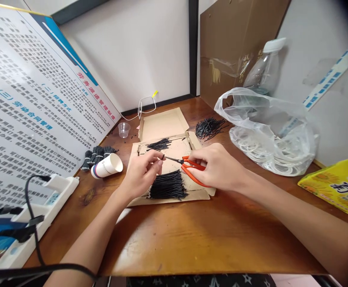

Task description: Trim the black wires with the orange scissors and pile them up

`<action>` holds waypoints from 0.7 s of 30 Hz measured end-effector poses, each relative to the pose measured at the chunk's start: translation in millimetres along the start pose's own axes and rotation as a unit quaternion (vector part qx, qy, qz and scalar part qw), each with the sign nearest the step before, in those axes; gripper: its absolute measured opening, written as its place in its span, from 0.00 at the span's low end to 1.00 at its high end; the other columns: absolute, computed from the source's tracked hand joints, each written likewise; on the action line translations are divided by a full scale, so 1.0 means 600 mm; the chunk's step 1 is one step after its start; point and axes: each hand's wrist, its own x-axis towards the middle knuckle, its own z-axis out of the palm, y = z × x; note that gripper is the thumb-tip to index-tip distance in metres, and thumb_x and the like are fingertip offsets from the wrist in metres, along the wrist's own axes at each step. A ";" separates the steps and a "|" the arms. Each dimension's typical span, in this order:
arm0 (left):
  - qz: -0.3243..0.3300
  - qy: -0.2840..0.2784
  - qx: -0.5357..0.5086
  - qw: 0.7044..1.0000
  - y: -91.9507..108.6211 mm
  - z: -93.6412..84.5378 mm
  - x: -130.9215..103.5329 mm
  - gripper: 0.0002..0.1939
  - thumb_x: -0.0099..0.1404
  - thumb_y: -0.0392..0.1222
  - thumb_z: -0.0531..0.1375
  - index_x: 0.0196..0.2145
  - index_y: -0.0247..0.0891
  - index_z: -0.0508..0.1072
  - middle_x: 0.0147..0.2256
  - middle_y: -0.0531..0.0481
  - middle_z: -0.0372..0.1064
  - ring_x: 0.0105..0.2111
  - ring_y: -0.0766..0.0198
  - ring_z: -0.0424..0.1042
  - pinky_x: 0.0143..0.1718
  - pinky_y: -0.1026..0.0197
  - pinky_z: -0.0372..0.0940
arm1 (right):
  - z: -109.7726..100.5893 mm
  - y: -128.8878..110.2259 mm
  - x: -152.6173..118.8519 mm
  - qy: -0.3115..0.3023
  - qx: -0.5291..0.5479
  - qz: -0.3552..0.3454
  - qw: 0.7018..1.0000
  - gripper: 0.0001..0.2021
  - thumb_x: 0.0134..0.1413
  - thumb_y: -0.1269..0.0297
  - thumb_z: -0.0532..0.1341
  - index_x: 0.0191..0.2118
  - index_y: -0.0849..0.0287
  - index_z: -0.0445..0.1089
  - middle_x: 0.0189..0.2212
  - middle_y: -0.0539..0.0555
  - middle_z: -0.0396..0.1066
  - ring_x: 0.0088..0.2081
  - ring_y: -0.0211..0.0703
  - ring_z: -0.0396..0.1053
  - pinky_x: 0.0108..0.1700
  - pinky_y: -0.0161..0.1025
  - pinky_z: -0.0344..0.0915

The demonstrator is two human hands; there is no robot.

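Observation:
My right hand (214,165) grips orange-handled scissors (193,169), its fingers in the handle loops. The thin dark blades point left toward my left hand (144,171). That hand is closed in a pinch, with the end of a thin black wire (162,157) showing at the fingertips, close to the blade tips. Beneath both hands lies an opened cardboard box (197,192). A dense row of short black wires (168,185) rests on it just below my hands, and a smaller bunch of black wires (158,144) lies farther back. Small dark scraps are scattered on the cardboard.
More black wires (209,128) are heaped right of the box. To the left are tied bundles (97,154), a tipped paper cup (107,166), a clear plastic cup (124,129) and a power strip (46,209). A plastic bag (269,147), bottle (263,67) and yellow packet (338,185) stand right.

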 end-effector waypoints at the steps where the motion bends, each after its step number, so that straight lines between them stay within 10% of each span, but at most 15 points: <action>1: 0.003 -0.001 0.002 1.000 0.001 0.000 0.000 0.05 0.71 0.39 0.53 0.38 0.37 0.67 0.21 0.57 0.66 0.15 0.73 0.60 0.17 0.69 0.54 | 0.000 0.000 0.000 0.001 -0.001 -0.001 1.000 0.16 0.53 0.60 0.60 0.18 0.59 0.61 0.14 0.44 0.50 0.19 0.32 0.45 0.25 0.37 0.44; 21: 0.053 0.016 0.044 0.997 0.002 0.005 -0.001 0.14 0.72 0.39 0.56 0.26 0.37 0.70 0.14 0.59 0.62 0.13 0.72 0.62 0.19 0.68 0.58 | 0.002 -0.008 -0.004 0.034 -0.006 -0.045 0.998 0.15 0.54 0.62 0.59 0.19 0.59 0.65 0.14 0.45 0.54 0.19 0.32 0.48 0.25 0.36 0.47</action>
